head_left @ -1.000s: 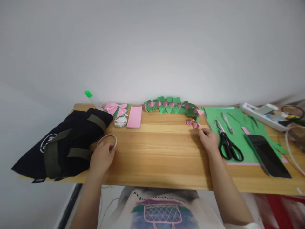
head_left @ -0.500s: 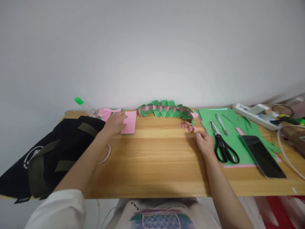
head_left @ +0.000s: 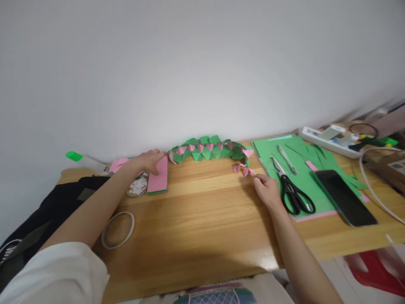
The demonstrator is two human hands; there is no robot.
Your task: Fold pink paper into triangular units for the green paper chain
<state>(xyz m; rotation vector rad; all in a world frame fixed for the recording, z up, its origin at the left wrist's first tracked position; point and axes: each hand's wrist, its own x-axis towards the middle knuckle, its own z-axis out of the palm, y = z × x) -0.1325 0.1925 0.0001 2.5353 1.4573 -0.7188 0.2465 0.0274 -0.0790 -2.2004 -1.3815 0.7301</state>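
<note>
My left hand (head_left: 151, 161) rests over the upper part of a stack of pink paper strips (head_left: 159, 179) with green edges below, its fingers stretched out and thumb apart. Along the wall curves a garland of folded green and pink paper (head_left: 207, 150), whose right end bends toward me in small pink pieces (head_left: 243, 169). At the tip of that end, my right hand (head_left: 266, 189) is closed, fingers curled; the exact pinch point is hard to make out. Black-handled scissors (head_left: 294, 195) lie just right of it, on green paper sheets (head_left: 268, 148).
A utility knife (head_left: 287, 159) and a phone (head_left: 344, 197) lie on the green sheets. Behind them is a white power strip (head_left: 329, 142). On the left are a white ring (head_left: 129, 232), a round dish (head_left: 138, 186), a green-tipped stick (head_left: 74, 156) and a black bag (head_left: 34, 219).
The view has shifted and tilted, uncovering the white ring and round dish. My left hand has moved further over the pink stack. My right hand stays at the garland's end.
</note>
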